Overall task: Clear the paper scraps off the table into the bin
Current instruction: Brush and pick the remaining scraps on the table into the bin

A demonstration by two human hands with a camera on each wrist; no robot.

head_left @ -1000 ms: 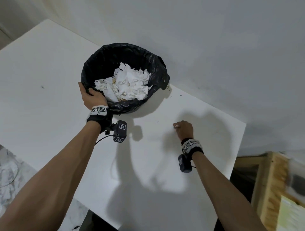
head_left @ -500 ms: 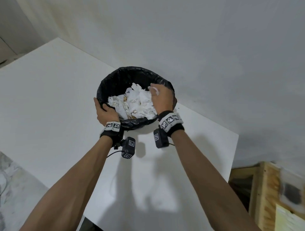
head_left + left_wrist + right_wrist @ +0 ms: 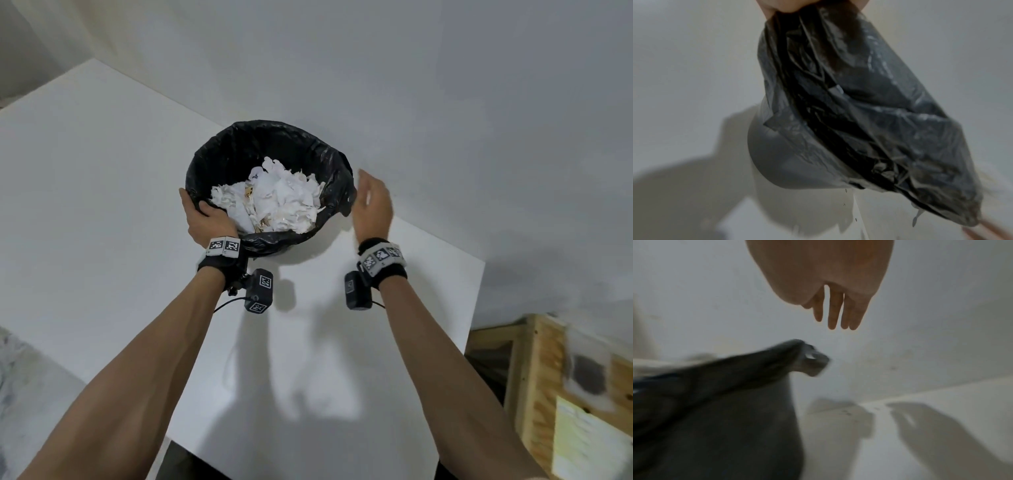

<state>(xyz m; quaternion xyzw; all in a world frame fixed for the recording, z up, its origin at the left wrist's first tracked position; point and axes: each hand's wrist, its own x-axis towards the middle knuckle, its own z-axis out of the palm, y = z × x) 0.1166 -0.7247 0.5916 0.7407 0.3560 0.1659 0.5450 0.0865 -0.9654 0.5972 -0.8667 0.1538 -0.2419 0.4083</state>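
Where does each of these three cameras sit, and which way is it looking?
Head: worn on the head, looking down at the white table and the black-lined bin of crumpled white paper scraps; both forearms show, left hand gripping the rim, right hand open beside it.
Left wrist: looks along the hand at the bin's liner; only some skin shows at the top.
Right wrist: faces the wall; palm and straight fingers show.
Shared: all three see the bin.

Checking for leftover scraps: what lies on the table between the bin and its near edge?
Nothing shows there in the head view: the white table between the bin and its near edge carries only arm shadows.
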